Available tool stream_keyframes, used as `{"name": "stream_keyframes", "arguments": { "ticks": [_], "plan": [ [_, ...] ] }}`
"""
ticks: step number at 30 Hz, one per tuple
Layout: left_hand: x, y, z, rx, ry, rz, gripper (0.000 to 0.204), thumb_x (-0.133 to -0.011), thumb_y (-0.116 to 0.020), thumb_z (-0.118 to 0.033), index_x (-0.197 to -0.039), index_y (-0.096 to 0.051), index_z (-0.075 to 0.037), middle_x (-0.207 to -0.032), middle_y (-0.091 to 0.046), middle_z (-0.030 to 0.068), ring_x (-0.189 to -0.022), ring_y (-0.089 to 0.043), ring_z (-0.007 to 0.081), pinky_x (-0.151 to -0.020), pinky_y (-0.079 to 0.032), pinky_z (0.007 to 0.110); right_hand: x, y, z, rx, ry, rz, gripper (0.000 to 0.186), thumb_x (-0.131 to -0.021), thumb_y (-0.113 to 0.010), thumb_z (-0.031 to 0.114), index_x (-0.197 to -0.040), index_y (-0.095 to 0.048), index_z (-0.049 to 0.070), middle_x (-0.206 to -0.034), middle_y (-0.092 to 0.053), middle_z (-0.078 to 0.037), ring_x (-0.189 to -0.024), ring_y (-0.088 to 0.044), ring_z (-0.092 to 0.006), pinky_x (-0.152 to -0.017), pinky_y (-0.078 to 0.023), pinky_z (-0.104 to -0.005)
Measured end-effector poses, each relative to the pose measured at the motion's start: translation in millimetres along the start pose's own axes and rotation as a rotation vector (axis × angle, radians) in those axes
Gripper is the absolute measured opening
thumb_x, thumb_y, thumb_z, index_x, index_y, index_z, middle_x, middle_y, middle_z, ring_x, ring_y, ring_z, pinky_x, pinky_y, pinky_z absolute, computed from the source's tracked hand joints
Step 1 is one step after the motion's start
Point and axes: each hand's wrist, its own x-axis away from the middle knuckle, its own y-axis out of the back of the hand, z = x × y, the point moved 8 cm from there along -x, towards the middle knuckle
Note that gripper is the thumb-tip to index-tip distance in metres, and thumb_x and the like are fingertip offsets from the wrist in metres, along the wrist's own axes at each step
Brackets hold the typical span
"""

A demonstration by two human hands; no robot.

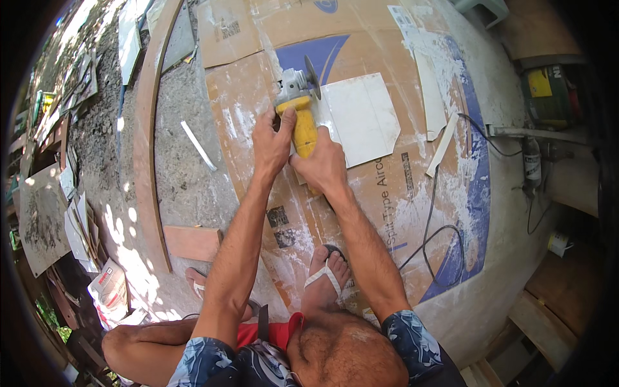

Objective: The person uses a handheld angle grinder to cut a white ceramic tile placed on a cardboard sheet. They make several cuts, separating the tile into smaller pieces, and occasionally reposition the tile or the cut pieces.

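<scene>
Hands (324, 161) hold a grinder (302, 126) by tile's (362, 122) edge, open cardboard (411, 138) rightward.

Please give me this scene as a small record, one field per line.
tool: yellow and grey angle grinder with a disc
left hand: grips the grinder near its head
right hand: grips it closer to the person
sheet: white piece lying on cardboard
right side: black cable, looped
left side: long wooden strip

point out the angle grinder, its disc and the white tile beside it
angle grinder (305, 135): head view, yellow body
disc (313, 77): head view, middle of its dark face
white tile (362, 120): head view, middle of its top
</scene>
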Motion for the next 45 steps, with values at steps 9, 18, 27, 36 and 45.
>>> {"name": "stream_keyframes", "arguments": {
  "ticks": [9,18,27,36,45],
  "plan": [
    [-0.4,1.5,3.2,-0.001,-0.01,-0.013,0.045,-0.114,-0.067,-0.038,-0.128,-0.075,0.004,-0.108,-0.077,0.0089,-0.098,-0.067,0.0147,-0.088,-0.055,0.032,-0.1,-1.9,2.7,-0.015,-0.004,0.025,0.059,-0.078,-0.084,0.025,-0.118,-0.057,-0.008,-0.1,-0.076,-0.036,-0.097,-0.075,-0.0551,-0.086,-0.061,-0.06],
    [-2.5,0.0,4.7,0.032,-0.005,0.016,0.045,-0.114,-0.067,-0.039,-0.128,-0.075,0.004,-0.109,-0.077,0.0081,-0.099,-0.067,0.0136,-0.089,-0.055,0.032,-0.2,-0.4,4.6,0.004,-0.007,0.021,0.057,-0.077,-0.083,0.024,-0.117,-0.057,-0.008,-0.099,-0.076,-0.036,-0.096,-0.076,-0.0536,-0.087,-0.062,-0.0582],
    [-2.3,-0.1,4.8,0.02,0.019,0.03,0.045,-0.115,-0.065,-0.039,-0.128,-0.075,0.003,-0.11,-0.077,0.0082,-0.099,-0.067,0.0135,-0.089,-0.055,0.032,-1.9,-2.0,2.7,0.026,-0.01,0.025,0.057,-0.078,-0.083,0.025,-0.117,-0.057,-0.008,-0.099,-0.076,-0.036,-0.096,-0.076,-0.0536,-0.087,-0.061,-0.0584],
    [-3.3,-0.5,6.8,0.08,0.015,0.014,0.06,-0.109,-0.066,-0.054,-0.125,-0.073,0.003,-0.111,-0.07,0.0245,-0.101,-0.069,0.0362,-0.091,-0.054,0.047,-2.9,-2.4,3.6,0.023,-0.013,0.031,0.058,-0.077,-0.084,0.025,-0.117,-0.057,-0.007,-0.099,-0.076,-0.036,-0.096,-0.076,-0.0527,-0.087,-0.062,-0.0578],
    [-3.2,-1.0,4.0,0.057,0.024,0.028,0.063,-0.109,-0.065,-0.055,-0.125,-0.073,0.005,-0.111,-0.07,0.0252,-0.102,-0.07,0.0372,-0.092,-0.054,0.047,-2.5,-0.9,3.8,0.024,-0.034,0.038,0.058,-0.077,-0.084,0.025,-0.117,-0.057,-0.008,-0.101,-0.076,-0.036,-0.097,-0.076,-0.053,-0.087,-0.062,-0.0573]
  ]
}}
